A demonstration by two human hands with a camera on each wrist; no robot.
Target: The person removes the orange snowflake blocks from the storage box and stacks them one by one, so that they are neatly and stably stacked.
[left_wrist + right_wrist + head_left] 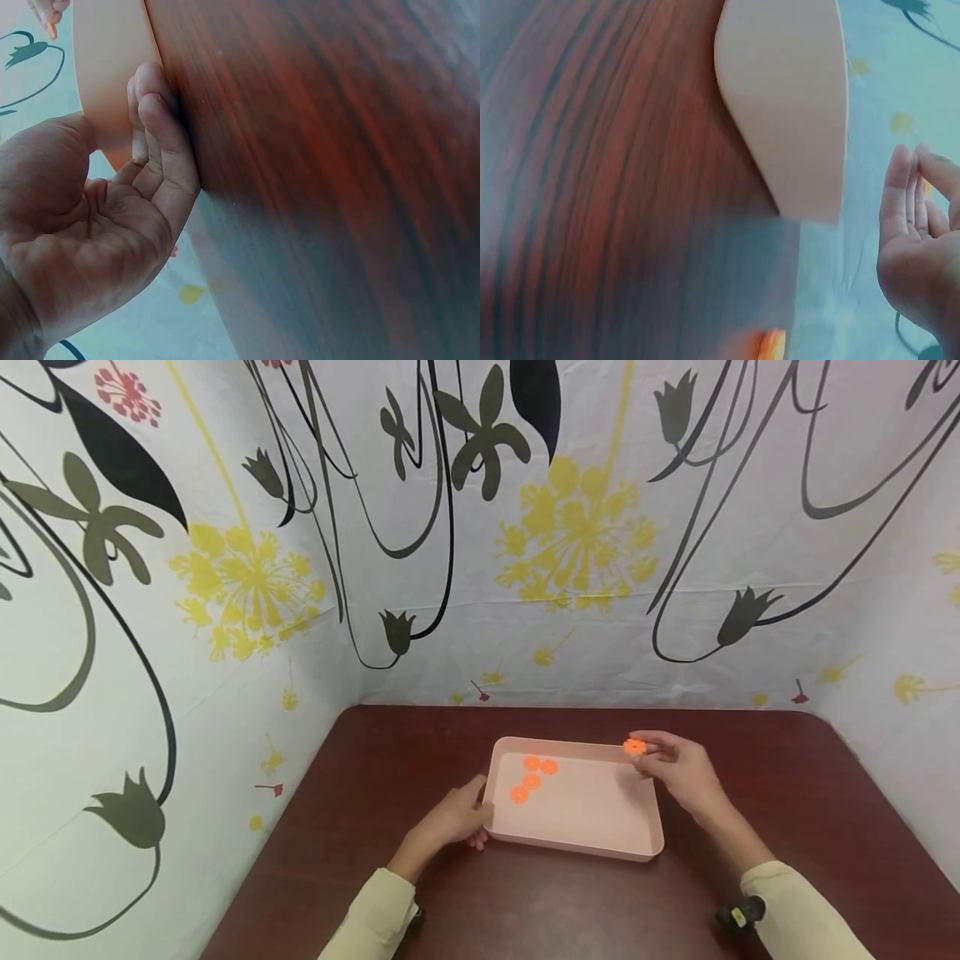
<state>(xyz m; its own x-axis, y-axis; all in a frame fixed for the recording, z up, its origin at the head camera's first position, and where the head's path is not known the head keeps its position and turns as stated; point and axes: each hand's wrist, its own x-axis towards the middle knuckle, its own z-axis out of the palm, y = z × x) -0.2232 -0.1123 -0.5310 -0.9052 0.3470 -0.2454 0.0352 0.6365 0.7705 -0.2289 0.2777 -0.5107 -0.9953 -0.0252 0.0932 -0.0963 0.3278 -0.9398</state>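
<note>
A shallow pale pink tray [577, 814] lies on the table. My left hand [457, 814] grips its left end, thumb at the rim and fingers against the outer side, as the left wrist view [97, 217] shows. Inside the tray, towards the left, lie several flat orange discs [532, 781], some touching. Over the tray's far right corner, my right hand [682, 768] pinches an orange notched disc [634, 746] between thumb and fingertips. The right wrist view shows that hand [922, 240] beside the tray wall [787, 97], the disc mostly hidden by the fingers.
The dark reddish wooden table [420, 743] spreads around the tray. Behind it and at the sides hangs white cloth [465, 568] with flower patterns. A bright orange object [772, 345], cut off, shows at the bottom of the right wrist view.
</note>
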